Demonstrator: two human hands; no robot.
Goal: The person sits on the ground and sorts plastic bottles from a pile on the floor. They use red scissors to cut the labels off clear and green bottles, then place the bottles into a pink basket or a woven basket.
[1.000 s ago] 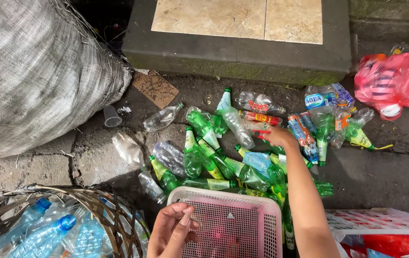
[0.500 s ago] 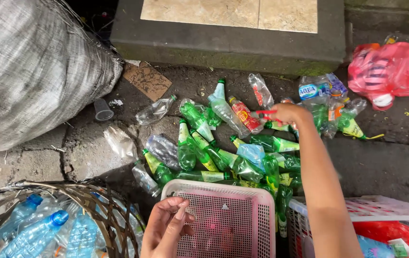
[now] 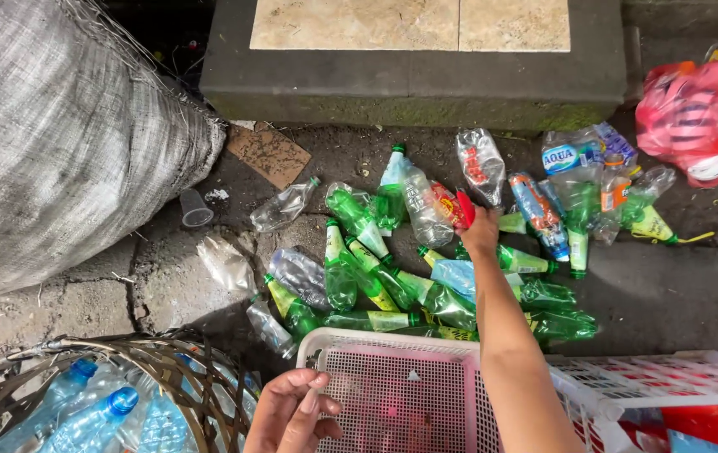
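The right hand [image 3: 480, 228] grips a red-capped bottle [image 3: 449, 205] beyond the pink basket [image 3: 392, 394]. The left hand [image 3: 292, 413], fingers loosely curled and holding nothing, rests at the basket's near-left rim.

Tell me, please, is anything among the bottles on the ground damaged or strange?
Yes. Most green bottles are crushed flat and lie scattered, none upright. A torn cardboard piece and a clear plastic cup lie apart from them near the grey sack. The right hand grips a bottle with a red label.
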